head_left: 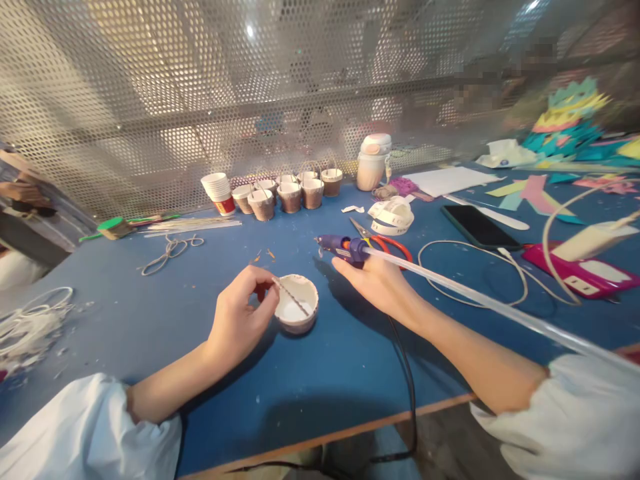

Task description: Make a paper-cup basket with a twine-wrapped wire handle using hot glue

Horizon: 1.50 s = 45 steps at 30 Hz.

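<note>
My left hand [247,307] is closed in a pinch on one end of a thin twisted cord [295,298]. The cord slants across the opening of a small paper cup [297,325], white inside and dark around the outside. This cup stands upright on the blue table, right beside my left fingers. In my right hand [383,283] is a purple hot glue gun [345,247], its nozzle pointing left, above and to the right of the cup. A long clear glue stick [460,283] runs out of its back over my forearm.
Several brown-wrapped cups [290,198] with thin handles stand at the back, beside stacked paper cups [219,193] and a bottle [373,163]. Scissors [393,248], a phone [477,225] and a pink power strip [583,270] lie right. The black cord [407,373] hangs over the front edge.
</note>
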Motion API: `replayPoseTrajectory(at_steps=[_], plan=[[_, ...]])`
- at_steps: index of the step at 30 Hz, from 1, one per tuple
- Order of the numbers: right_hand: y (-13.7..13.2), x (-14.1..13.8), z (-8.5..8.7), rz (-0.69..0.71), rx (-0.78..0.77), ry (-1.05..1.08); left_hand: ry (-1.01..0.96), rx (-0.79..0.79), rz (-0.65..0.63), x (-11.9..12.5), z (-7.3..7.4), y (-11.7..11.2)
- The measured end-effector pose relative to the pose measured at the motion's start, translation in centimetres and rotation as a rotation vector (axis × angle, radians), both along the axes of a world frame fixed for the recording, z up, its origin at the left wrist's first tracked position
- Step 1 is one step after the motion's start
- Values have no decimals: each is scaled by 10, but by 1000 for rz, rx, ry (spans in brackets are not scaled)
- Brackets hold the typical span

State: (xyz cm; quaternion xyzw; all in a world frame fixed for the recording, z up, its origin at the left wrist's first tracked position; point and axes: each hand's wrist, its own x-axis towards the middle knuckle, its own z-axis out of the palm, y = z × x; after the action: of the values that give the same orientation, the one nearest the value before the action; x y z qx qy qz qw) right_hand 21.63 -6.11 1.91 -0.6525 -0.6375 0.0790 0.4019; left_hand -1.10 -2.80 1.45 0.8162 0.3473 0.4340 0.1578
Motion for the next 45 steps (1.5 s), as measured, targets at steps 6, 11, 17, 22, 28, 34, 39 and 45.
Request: replayPoseTrajectory(at_steps=[6,11,17,22,28,34,39,45], plan=[[20,0,-12,-195,-220,-197,-6,42,34,2,-1,0],[5,8,-8,-74,-193,-102,-5,27,24,1,-1,-1],[-57,4,-13,-172,-111,-21,4,28,11,1,1,1],[-70,-48,-4,107,-107,68,4,18,3,2,2,1],[-33,-70,-11,176,-206,131,27,-6,-36,-1,13,-1],[-33,-61,-10,211,-212,113,65,-182,-78,-7,23,5],[-32,-64,-8,238,-178,74,42,-308,-72,-10,26,7],[-31,-63,-9,266,-153,55,15,-352,-90,-10,25,9]])
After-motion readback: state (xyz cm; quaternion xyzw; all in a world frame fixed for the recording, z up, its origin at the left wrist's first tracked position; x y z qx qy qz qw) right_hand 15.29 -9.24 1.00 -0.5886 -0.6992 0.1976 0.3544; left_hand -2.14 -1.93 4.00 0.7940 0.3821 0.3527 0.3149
